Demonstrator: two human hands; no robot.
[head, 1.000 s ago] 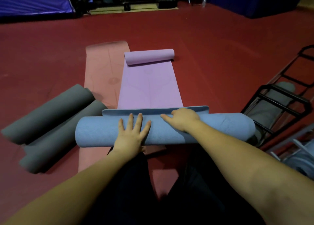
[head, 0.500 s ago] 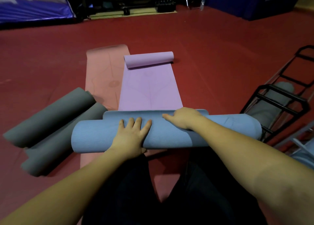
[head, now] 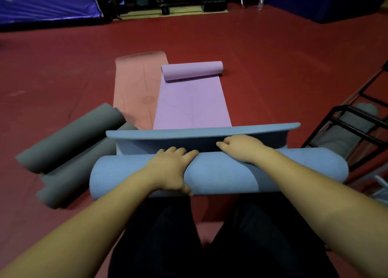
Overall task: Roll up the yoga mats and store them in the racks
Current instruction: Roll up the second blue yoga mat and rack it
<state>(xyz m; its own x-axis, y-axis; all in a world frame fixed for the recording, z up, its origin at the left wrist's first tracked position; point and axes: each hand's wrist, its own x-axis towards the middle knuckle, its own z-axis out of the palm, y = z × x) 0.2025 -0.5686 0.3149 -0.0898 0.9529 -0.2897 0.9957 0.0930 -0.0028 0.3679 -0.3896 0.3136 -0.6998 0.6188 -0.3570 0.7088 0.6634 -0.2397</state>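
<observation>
two grey rolled mats (head: 69, 143) lie on the red floor (head: 273, 63) at far left, touching the blue mat's left end. the blue mat (head: 218, 172) is almost fully rolled, lying across the person's lap, its last flap raised just beyond the roll. the left hand (head: 170, 170) grips the roll, fingers curled over the top, thumb under the near side. the right hand (head: 243, 147) curls over the roll's far edge, holding it. risk, as judged: the raised flap could spring back and loosen the roll if the grip eases; uneven pull could telescope the ends. a pink mat (head: 134, 84) and a half-rolled purple mat (head: 193, 107) lie ahead, not yet done. the black rack (head: 357, 126) stands at right, one grey mat already inside; its bars sit close to the roll's right end and could snag it.
</observation>
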